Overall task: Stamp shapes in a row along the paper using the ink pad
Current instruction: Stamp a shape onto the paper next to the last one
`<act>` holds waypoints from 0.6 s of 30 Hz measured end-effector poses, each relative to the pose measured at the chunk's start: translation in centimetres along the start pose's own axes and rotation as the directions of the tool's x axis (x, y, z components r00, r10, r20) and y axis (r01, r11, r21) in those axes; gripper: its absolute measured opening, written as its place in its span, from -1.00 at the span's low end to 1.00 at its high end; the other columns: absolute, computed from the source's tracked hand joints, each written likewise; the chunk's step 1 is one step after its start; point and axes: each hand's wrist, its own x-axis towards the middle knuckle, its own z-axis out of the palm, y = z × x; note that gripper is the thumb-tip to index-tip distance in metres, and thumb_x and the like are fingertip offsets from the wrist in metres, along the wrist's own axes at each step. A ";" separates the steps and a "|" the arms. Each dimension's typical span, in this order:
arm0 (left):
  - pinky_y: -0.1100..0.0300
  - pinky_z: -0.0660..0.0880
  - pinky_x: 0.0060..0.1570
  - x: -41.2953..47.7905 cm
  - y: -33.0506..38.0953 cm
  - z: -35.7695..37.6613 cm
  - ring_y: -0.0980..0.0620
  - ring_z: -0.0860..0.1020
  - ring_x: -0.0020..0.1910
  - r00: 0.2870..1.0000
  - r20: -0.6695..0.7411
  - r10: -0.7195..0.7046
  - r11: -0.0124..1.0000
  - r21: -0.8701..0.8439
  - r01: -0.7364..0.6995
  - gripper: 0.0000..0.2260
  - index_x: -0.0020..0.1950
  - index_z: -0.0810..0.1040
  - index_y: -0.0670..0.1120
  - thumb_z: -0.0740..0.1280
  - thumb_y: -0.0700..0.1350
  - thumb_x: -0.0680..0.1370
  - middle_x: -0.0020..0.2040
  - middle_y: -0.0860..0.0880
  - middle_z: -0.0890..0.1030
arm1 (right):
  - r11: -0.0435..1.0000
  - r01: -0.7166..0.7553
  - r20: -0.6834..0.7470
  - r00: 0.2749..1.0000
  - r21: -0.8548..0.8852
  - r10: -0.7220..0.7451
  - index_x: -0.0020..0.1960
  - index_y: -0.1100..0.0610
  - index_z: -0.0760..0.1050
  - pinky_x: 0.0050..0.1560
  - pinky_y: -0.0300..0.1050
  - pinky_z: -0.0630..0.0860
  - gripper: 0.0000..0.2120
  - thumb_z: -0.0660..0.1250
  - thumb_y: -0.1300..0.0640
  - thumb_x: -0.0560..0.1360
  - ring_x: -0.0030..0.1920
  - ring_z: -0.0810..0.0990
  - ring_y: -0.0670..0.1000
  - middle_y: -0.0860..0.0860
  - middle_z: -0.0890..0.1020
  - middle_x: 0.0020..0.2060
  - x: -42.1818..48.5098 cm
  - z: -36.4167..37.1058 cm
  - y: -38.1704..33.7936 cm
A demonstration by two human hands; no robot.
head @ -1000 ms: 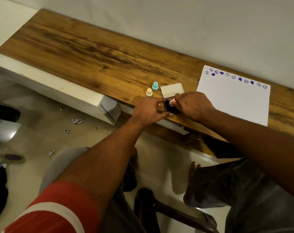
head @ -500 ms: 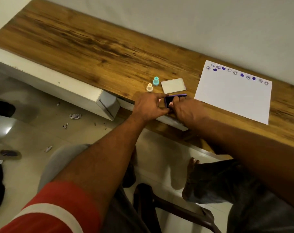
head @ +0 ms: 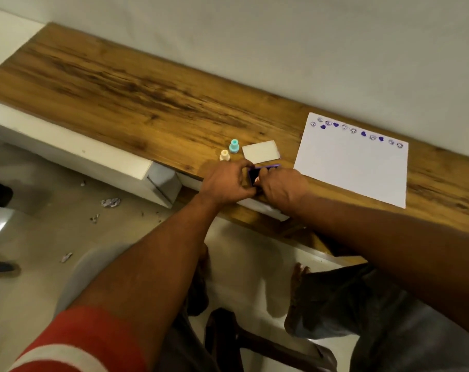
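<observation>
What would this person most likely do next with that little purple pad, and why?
Probably lift the stamp off the ink pad and carry it to the paper. Both the left hand and right hand are bunched at the pad, and the row of stamped shapes runs along the paper's far edge.

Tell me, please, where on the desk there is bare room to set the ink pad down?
Free: the long wood stretch left of the stamps, and the gap between the card and the paper. Crowded: the front edge, where both hands hold the pad by stamps and card.
</observation>
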 end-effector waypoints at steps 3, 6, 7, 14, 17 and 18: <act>0.20 0.40 -0.21 1.0 0.2 -0.4 -0.04 0.68 -0.08 0.995 -0.046 0.083 0.996 0.033 -0.082 -0.33 0.43 0.57 0.03 0.51 0.27 0.38 -0.07 -0.02 0.73 | 0.993 0.038 -0.095 0.995 0.114 -0.028 0.36 0.15 0.41 -0.07 0.04 0.59 -0.61 0.09 -0.08 0.69 0.06 0.65 0.15 0.14 0.65 0.14 0.2 0.7 1.4; 0.22 0.39 -0.24 2.0 2.0 -1.0 0.01 0.67 -0.13 0.989 -0.072 0.131 0.991 0.015 -0.130 -0.33 0.43 0.56 0.03 0.48 0.32 0.41 -0.09 -0.02 0.73 | 0.963 -0.030 -0.237 0.967 0.268 0.096 0.24 0.11 0.45 -0.23 -0.05 0.51 -0.60 0.05 -0.17 0.69 -0.08 0.66 0.12 0.12 0.69 0.00 -0.6 1.0 5.1; 0.24 0.36 -0.29 2.4 2.8 -1.2 0.05 0.65 -0.18 0.987 -0.090 0.134 0.991 0.007 -0.134 -0.36 0.41 0.58 0.03 0.47 0.33 0.42 -0.16 0.00 0.72 | 0.948 -0.077 -0.275 0.947 0.309 0.166 0.21 0.11 0.47 -0.26 -0.07 0.46 -0.57 0.03 -0.19 0.69 -0.12 0.66 0.13 0.12 0.69 -0.05 -0.9 1.3 6.8; 0.13 0.49 -0.12 7.5 10.0 0.7 0.01 0.67 0.01 0.976 -0.108 0.189 0.979 0.103 -0.178 -0.40 0.49 0.49 0.14 0.34 0.40 0.54 -0.05 0.07 0.73 | 0.850 -0.304 -0.184 0.892 0.431 0.413 0.15 0.17 0.50 -0.13 0.06 0.52 -0.40 -0.10 -0.27 0.68 -0.08 0.61 0.28 0.23 0.66 -0.09 -2.0 3.5 19.2; 0.00 0.55 0.10 9.8 13.3 3.0 -0.09 0.64 0.19 0.975 -0.077 0.207 0.966 0.175 -0.191 -0.30 0.58 0.40 0.09 0.34 0.41 0.54 0.23 -0.03 0.70 | 0.832 -0.343 -0.166 0.878 0.437 0.449 0.15 0.17 0.52 -0.14 0.02 0.45 -0.41 -0.08 -0.26 0.68 -0.02 0.60 0.30 0.24 0.66 -0.05 -1.1 4.9 22.3; -0.02 0.55 0.10 10.3 14.2 3.6 -0.11 0.64 0.19 0.977 -0.068 0.204 0.959 0.214 -0.185 -0.27 0.60 0.37 0.08 0.33 0.43 0.53 0.25 -0.04 0.69 | 0.833 -0.346 -0.170 0.876 0.433 0.452 0.15 0.17 0.53 -0.15 0.01 0.43 -0.42 -0.06 -0.24 0.69 -0.01 0.61 0.30 0.25 0.66 -0.04 -0.6 5.3 22.7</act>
